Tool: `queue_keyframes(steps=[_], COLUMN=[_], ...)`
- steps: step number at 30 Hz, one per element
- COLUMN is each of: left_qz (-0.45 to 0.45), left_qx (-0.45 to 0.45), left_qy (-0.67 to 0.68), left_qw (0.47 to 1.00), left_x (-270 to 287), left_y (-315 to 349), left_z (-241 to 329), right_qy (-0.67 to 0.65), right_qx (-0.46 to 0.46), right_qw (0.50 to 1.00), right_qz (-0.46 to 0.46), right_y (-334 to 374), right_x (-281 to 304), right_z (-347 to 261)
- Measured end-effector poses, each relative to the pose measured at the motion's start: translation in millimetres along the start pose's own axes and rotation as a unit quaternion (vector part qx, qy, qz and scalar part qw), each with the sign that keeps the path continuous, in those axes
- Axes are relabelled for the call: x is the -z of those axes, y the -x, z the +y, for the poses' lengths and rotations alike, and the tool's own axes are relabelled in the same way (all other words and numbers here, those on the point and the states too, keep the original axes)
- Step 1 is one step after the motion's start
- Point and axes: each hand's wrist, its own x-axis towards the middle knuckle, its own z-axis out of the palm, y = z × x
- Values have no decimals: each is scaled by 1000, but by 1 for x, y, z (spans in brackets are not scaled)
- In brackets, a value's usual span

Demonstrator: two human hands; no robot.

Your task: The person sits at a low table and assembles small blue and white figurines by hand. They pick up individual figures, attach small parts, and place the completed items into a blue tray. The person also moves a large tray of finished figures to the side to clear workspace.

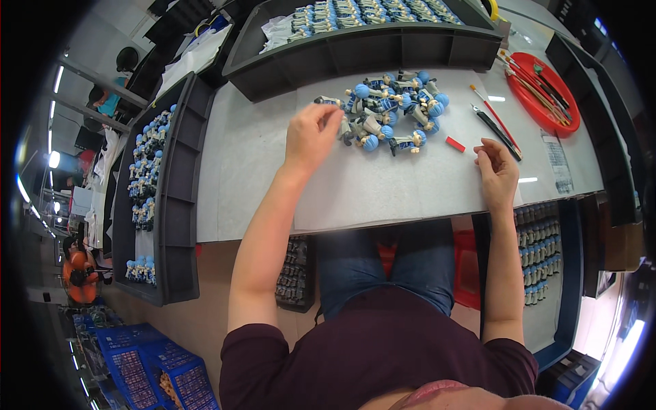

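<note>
A loose pile of small figurines (388, 106) with light blue round heads and blue-and-white bodies lies on the white-covered table. My left hand (311, 137) is at the pile's left edge, its thumb and fingers curled together; whatever is between the fingertips is hidden. One figurine (328, 100) lies just beyond these fingers. Over the table's front right, my right hand (497, 171) has loosely bent fingers with a gap to the thumb, and nothing shows in it. A small red block (455, 144) lies to its left, apart from the hand.
A grey tray (369, 51) of figurines in rows stands at the back, and another grey tray (179, 198) at the left. On the right are a red dish (575, 123) of brushes, a black pen-like tool (495, 131) and a red-handled brush (497, 117). A blue-edged tray (568, 287) sits lower right.
</note>
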Motion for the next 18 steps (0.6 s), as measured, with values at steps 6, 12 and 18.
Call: queue_keyframes(steps=[6, 12, 18], left_qz=[-73, -63, 19], left_qx=[50, 226, 241], left_qy=[-97, 164, 379], left_qw=[991, 958, 893], left_x=[-9, 8, 17], left_y=[21, 35, 83], left_z=[15, -3, 8], right_qy=[3, 15, 6], right_qx=[4, 12, 28], right_qw=[1000, 1000, 999], right_qz=[-2, -5, 13], right_y=[-2, -2, 1], right_x=[-1, -2, -1], right_z=[0, -1, -1])
